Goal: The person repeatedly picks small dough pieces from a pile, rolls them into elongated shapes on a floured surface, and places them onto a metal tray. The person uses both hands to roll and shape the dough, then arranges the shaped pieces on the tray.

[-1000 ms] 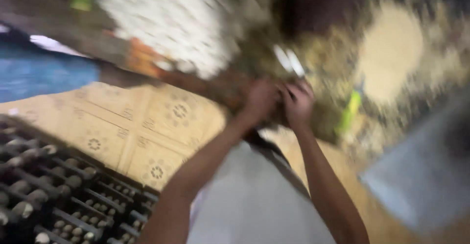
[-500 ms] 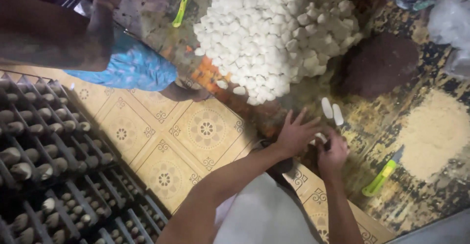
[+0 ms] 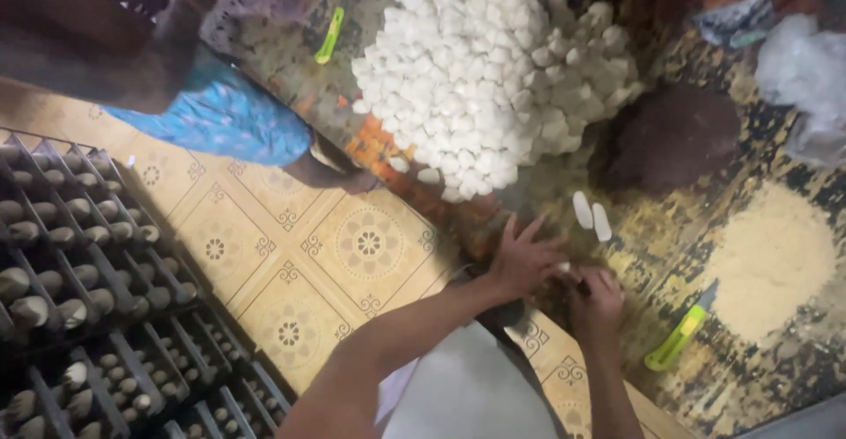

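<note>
at the far left, a dark slotted rack filled with small pale plugs is seen on the patterned tile floor. above it, another person's leg and blue cloth are seen beside a green cutter that lies on a mottled floor mat. in the middle, a large heap of white cylindrical pieces is piled on the mat.

the step in hand is judged to be the working of a single small piece near the front edge of the mat, below the heap. the left hand is laid flat on the mat with its fingers spread apart, and nothing is clamped in it; something pale is just touched at its right edge, though what it is cannot be told. just above and to the right, two white pieces lie side by side. the right hand is curled, its fingers drawn together over a small dark object that cannot be made out.

further right, a dark brown mound, a patch of tan powder and a second green cutter are seen. the next move is judged to call for a steady press and fine control between both hands.
</note>
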